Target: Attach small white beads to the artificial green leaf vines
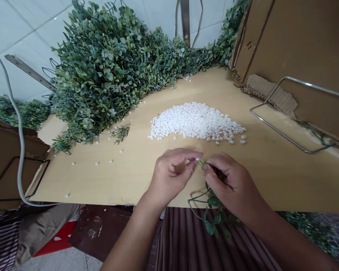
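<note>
Between the thumb and forefinger of my left hand [173, 169] is a small white bead-like piece [197, 159]. My right hand [230, 178] pinches the stem of an artificial leafy sprig [213, 201], its tip touching or nearly touching the white piece. The sprig's green leaves hang below my right hand, past the table's front edge. Just beyond both hands, a pile of small white pieces [196, 120] lies on the tan tabletop [135, 165]. Whether the stem tip sits inside the white piece cannot be made out.
A large heap of artificial greenery [110, 71] stands along the back left. Cardboard [305, 45] rises at the right beside a bent metal rod frame [282, 148]. A white cable [19, 143] hangs at the left. Another person's leg [42, 229] shows at the lower left.
</note>
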Tool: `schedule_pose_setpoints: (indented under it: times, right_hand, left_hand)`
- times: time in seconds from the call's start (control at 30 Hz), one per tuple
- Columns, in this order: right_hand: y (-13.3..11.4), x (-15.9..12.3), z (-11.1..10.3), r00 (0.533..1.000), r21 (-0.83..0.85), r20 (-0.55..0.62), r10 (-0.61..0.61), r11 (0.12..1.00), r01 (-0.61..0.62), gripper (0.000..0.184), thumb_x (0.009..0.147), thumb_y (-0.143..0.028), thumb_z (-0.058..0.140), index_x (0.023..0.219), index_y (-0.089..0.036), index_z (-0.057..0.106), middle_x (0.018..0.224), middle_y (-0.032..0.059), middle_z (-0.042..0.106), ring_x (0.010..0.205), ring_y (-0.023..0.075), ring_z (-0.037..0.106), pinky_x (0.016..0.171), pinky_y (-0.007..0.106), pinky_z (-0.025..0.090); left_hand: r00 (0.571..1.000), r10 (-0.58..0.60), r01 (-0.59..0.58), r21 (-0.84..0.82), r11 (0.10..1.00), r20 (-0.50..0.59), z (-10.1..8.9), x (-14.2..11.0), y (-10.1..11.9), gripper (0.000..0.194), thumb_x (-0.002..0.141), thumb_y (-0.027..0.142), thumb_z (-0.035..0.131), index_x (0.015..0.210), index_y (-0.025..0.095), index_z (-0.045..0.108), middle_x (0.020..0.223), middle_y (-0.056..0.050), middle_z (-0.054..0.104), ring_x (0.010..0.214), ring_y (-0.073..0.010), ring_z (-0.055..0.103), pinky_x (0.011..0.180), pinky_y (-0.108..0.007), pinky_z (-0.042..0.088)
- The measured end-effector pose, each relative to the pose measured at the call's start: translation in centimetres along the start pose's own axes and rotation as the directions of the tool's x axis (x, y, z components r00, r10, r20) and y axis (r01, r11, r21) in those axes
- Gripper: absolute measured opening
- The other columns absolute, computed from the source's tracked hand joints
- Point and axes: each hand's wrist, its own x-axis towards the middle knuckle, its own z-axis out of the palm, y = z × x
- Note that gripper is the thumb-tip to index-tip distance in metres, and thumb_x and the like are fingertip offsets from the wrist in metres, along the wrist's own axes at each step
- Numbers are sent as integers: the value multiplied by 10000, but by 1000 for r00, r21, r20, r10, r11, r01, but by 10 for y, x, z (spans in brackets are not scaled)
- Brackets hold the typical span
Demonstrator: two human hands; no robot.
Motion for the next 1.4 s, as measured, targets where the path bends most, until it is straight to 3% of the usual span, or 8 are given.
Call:
schedule_pose_setpoints:
  times: [0.43,0.7,1.0,1.4]
  right_hand:
    - [0,0,-1,1000,-16,3,-16,1000,16,234,802,-130,423,587,-202,365,559,-13,406,577,159,429,539,260,332]
    - [0,0,-4,999,38,54,-6,999,3,235,820,-143,419,593,-199,389,560,-11,418,580,162,434,556,270,346]
    - [-1,-2,-4,998,92,64,-27,996,21,237,836,-125,402,611,-199,391,569,-14,404,581,157,425,568,276,353]
    - [-4,-1,-4,998,154,41,54,986,-60,264,809,-157,424,562,-203,342,541,-21,376,573,150,432,526,258,339]
  left_hand:
    - [996,84,-84,65,994,8,1,-2,0,215,773,75,580,886,203,709,871,-44,741,844,-165,669,820,-314,532]
    - [994,-102,107,-179,978,37,-1,-1,1,191,789,88,585,842,198,731,863,-34,746,818,-151,685,785,-269,552]
    - [938,-339,344,-358,868,78,2,-1,7,53,729,158,682,728,173,733,766,-44,745,739,-167,687,723,-282,569]
    - [945,-324,310,-396,864,33,1,0,8,58,680,196,741,726,166,722,782,-46,742,768,-167,687,752,-269,567]
